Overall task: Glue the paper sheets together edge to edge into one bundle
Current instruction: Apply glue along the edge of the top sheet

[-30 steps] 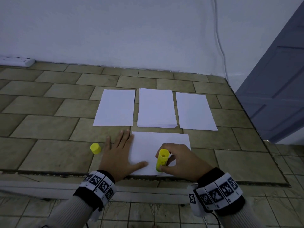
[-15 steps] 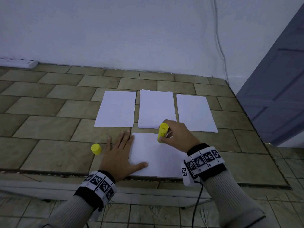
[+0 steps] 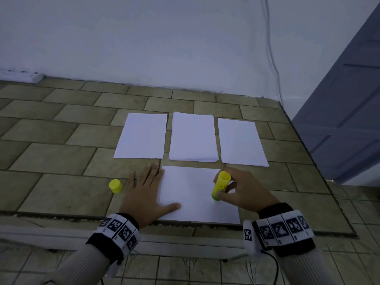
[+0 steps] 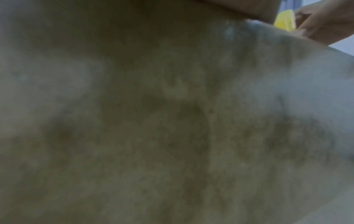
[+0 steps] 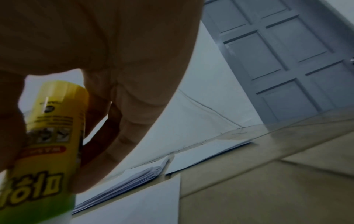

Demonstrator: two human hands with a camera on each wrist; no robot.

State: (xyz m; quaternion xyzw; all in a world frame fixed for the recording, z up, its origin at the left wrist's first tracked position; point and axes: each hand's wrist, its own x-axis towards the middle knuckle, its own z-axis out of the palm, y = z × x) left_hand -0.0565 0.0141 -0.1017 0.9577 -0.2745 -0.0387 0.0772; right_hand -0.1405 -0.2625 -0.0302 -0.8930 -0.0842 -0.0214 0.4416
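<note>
Pressing flat on the near white paper sheet (image 3: 195, 194): left hand (image 3: 147, 194), fingers straight and spread, thumb and palm edge on the sheet's left margin, the other fingers on the brown tiled floor (image 3: 61, 161) beside it. Right hand (image 3: 244, 191) grips the yellow cylindrical glue stick (image 3: 220, 185), fingers and thumb curled round the barrel; the stick is tilted, lower green end down on the sheet's right part, top leaning away from the person. Right wrist view shows the same grip close up, printed label on the glue stick (image 5: 51, 136) facing the camera.

Small yellow glue cap (image 3: 115, 186) sits on the floor just left of the left hand, not touching it.

Beyond both hands, three separate white paper lots in a row: a sheet (image 3: 141, 136) ahead of the left hand, a thicker stack of sheets (image 3: 193, 136) between the hands, another lot (image 3: 241, 140) ahead of the right hand. All apart from each other and from the near sheet.

Grey panelled door (image 3: 349, 112) far right of the right hand. Left wrist view is mostly blur.
</note>
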